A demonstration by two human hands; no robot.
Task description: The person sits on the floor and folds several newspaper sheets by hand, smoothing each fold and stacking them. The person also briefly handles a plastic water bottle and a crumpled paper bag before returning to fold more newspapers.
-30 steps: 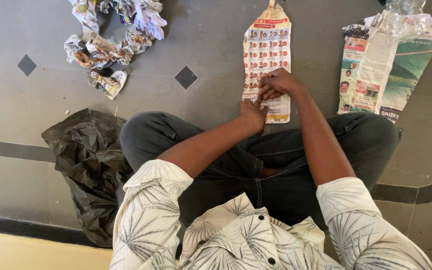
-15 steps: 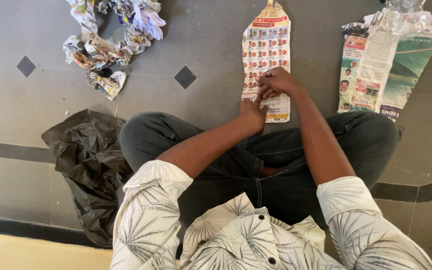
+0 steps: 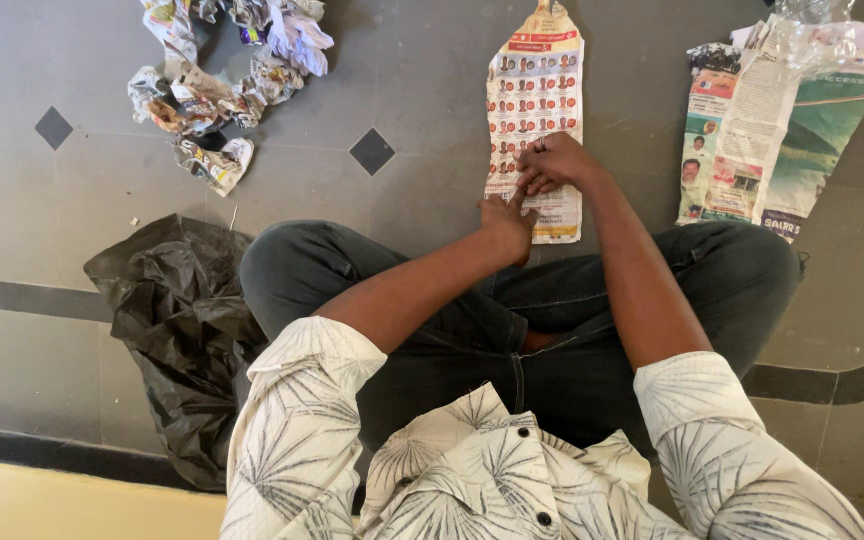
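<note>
One folded newspaper strip (image 3: 536, 100) under the hands, one newspaper stack (image 3: 767, 130) to their right, one black plastic bag (image 3: 177, 330) left, several crumpled paper wads (image 3: 222, 70).

Black plastic bag (image 3: 174, 330) (crumpled), crumpled newspaper wads (image 3: 222, 70), stacked newspapers (image 3: 772, 130), grey tiled floor (image 3: 52, 220)
</note>
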